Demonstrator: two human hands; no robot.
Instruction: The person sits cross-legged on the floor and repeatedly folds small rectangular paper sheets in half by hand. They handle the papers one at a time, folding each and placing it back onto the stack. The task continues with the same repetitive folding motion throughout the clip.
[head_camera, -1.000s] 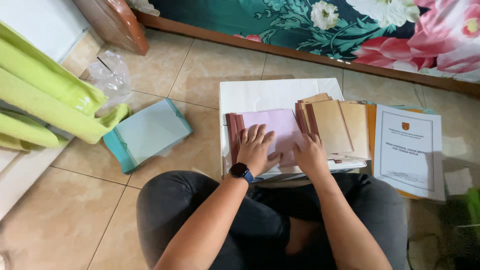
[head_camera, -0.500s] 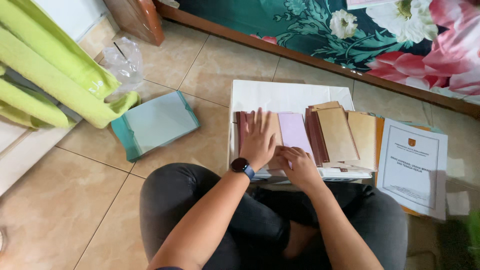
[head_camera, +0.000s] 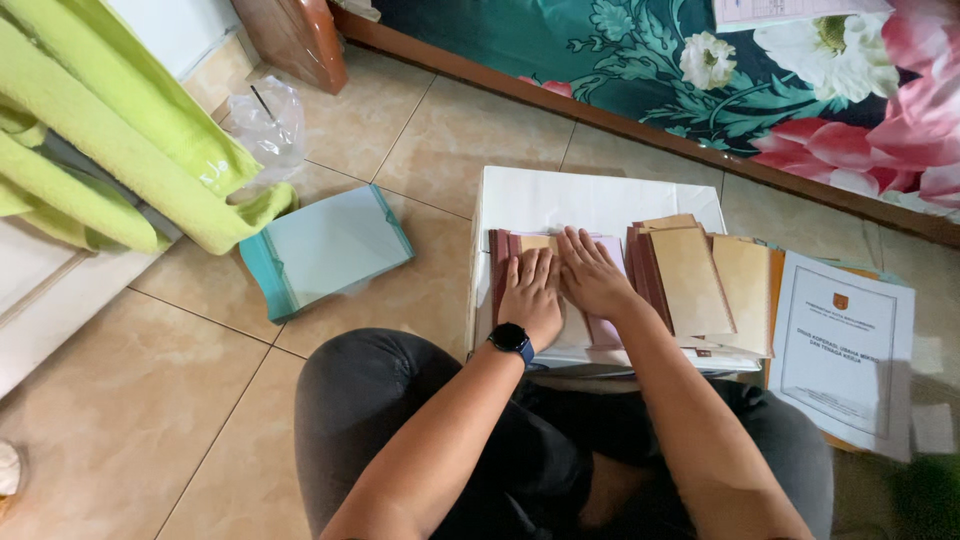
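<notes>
My left hand (head_camera: 530, 292) and right hand (head_camera: 590, 272) have slid together, palms flat, grip open and holding nothing, pressing the pale envelope (head_camera: 575, 325) down onto its stack, so it now lies smoothed.

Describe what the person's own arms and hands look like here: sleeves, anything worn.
Both forearms are bare, with no sleeves in view. The left hand has a dark smartwatch with a round black face and black band on its wrist. The right hand wears nothing that I can see: no gloves, and no rings are discernible at this size.
</notes>
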